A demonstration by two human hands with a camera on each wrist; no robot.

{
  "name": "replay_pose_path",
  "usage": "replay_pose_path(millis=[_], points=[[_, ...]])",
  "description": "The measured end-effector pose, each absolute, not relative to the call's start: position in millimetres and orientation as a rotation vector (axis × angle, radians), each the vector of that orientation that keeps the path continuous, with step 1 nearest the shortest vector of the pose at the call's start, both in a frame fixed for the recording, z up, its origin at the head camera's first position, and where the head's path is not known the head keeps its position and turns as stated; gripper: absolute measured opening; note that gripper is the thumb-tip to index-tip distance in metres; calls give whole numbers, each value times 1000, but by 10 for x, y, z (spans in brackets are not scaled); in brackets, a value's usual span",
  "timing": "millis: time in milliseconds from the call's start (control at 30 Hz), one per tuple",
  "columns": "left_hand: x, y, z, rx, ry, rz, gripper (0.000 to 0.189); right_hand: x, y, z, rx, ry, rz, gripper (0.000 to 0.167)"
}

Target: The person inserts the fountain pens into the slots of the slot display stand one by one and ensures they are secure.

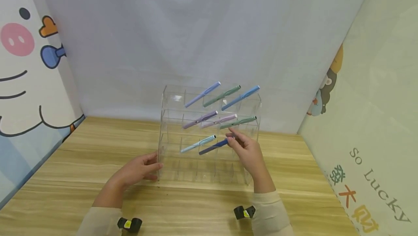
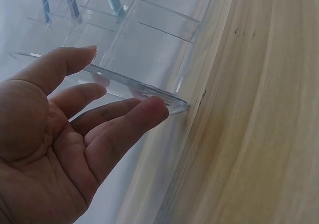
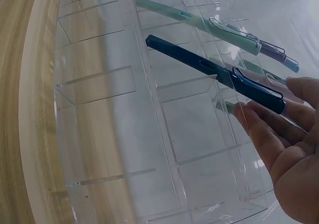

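Note:
A clear acrylic display rack point(image 1: 160, 131) with stepped tiers stands on the table. My left hand point(image 1: 140, 169) holds its left side panel, thumb at the front edge and fingers against the outer face. The dark blue pen point(image 3: 194, 62) lies slanted in the third tier from the top. Around its cap end my right hand point(image 1: 247, 152) hovers, thumb above and fingers below; the right wrist view shows a gap between thumb and pen. Left of that pen rests a light blue pen point(image 1: 197, 144). A purple pen point(image 1: 200, 119), pink pen point(image 1: 218, 121) and green pen point(image 1: 238, 122) fill the tier above.
On the top tier lie a lavender pen point(image 1: 202, 94), another green pen point(image 1: 222, 96) and a blue pen point(image 1: 240, 98). The wooden table point(image 1: 196, 210) extends around the rack. A pale curtain point(image 1: 209, 40) hangs behind; printed panels stand at both sides.

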State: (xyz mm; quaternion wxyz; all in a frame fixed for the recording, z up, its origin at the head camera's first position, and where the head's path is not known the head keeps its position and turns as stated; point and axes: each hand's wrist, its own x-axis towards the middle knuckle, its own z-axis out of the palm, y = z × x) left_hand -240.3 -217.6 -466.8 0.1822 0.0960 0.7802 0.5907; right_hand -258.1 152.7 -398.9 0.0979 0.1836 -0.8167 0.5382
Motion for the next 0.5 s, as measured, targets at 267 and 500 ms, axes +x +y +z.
replay_pose_path(millis=[267,500], points=[[-2386,-2191,-4672,290,2235,1618,77,-2501,1715,-3925,520,-2328,1600,40],[-2319,-2262,-4561,297,2432,1503,81,-2382,1909,-3909,456,-2244,1563,38]])
